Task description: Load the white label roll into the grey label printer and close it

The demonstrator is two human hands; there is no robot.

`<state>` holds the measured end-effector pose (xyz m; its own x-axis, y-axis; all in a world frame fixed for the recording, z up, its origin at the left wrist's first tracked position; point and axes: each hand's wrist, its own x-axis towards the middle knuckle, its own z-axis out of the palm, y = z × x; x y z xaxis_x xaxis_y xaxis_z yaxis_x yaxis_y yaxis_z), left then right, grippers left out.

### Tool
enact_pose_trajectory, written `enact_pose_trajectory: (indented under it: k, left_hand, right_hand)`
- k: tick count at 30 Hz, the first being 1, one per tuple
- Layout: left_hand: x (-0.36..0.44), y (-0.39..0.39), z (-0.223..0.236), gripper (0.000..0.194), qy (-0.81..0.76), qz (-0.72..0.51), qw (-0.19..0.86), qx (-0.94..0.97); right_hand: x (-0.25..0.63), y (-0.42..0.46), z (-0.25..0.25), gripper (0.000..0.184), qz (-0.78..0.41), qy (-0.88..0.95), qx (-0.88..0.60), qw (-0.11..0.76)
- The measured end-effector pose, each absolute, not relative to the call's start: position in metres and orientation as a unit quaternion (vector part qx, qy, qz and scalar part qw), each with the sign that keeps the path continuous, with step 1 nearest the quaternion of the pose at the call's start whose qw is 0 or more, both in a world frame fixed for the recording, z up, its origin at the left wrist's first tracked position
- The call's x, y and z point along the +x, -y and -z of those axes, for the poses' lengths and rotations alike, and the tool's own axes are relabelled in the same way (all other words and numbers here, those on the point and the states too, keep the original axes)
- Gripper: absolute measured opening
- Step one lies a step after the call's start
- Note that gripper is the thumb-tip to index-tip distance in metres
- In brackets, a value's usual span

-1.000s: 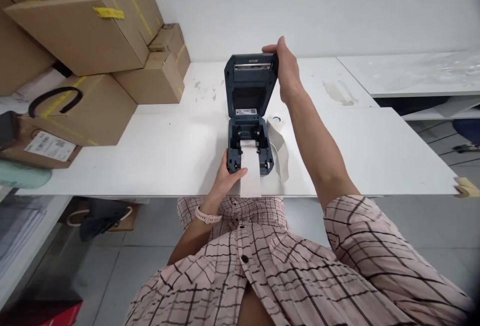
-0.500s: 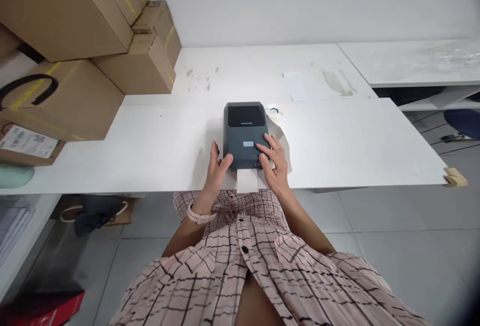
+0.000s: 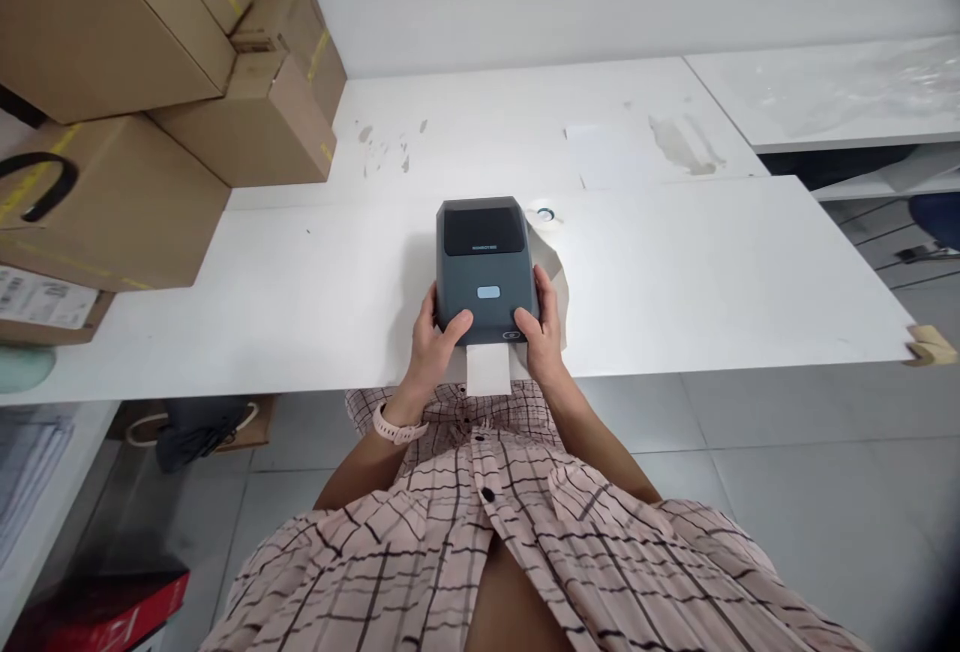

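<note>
A dark grey-blue label printer (image 3: pixel 495 272) is between my two hands near the table's front edge. A blank white label strip (image 3: pixel 488 370) sticks out of its near side. My left hand (image 3: pixel 436 337) grips the left side, thumb on top of the near corner. On the opposite side, my right hand (image 3: pixel 544 327) does the same, thumb near the small logo. Fingertips of both hands are hidden along the printer's sides. Behind it to the right lies a small white label roll (image 3: pixel 545 216), and a greyish sheet (image 3: pixel 559 277) shows beside my right hand.
Cardboard boxes (image 3: pixel 247 122) are stacked at the left of the white table (image 3: pixel 690 272). A flat white sheet (image 3: pixel 600 154) lies at the back. A tan corner guard (image 3: pixel 930 344) covers the front right corner. A red box (image 3: pixel 142 612) is on the floor.
My right hand has come off the printer's top and now grips its right side. My left hand has closed onto the left side. The printer appears slightly larger and nearer.
</note>
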<state>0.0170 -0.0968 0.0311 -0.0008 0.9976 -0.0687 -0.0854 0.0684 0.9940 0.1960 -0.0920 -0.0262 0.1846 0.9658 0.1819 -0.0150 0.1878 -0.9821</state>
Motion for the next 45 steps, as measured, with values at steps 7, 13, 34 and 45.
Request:
enact_pose_trajectory:
  k: [7, 13, 34, 45]
  left_hand:
    - [0.019, 0.129, -0.019, 0.086, -0.581, -0.47, 0.48, 0.46]
    - [0.03, 0.178, -0.01, 0.053, -0.607, -0.396, 0.539, 0.429]
    - [-0.004, 0.155, -0.011, 0.039, -0.618, -0.49, 0.443, 0.427]
    - [0.019, 0.111, -0.056, 0.072, -0.51, -0.551, 0.451, 0.483]
  right_hand:
    - [0.192, 0.088, 0.032, 0.072, -0.3, 0.556, -0.496, 0.596]
    - [0.197, 0.085, 0.039, 0.066, -0.253, 0.589, -0.508, 0.575]
    - [0.177, 0.097, -0.046, 0.022, 0.027, 0.785, -0.483, 0.387]
    - [0.205, 0.106, -0.036, 0.055, -0.174, 0.703, -0.443, 0.529]
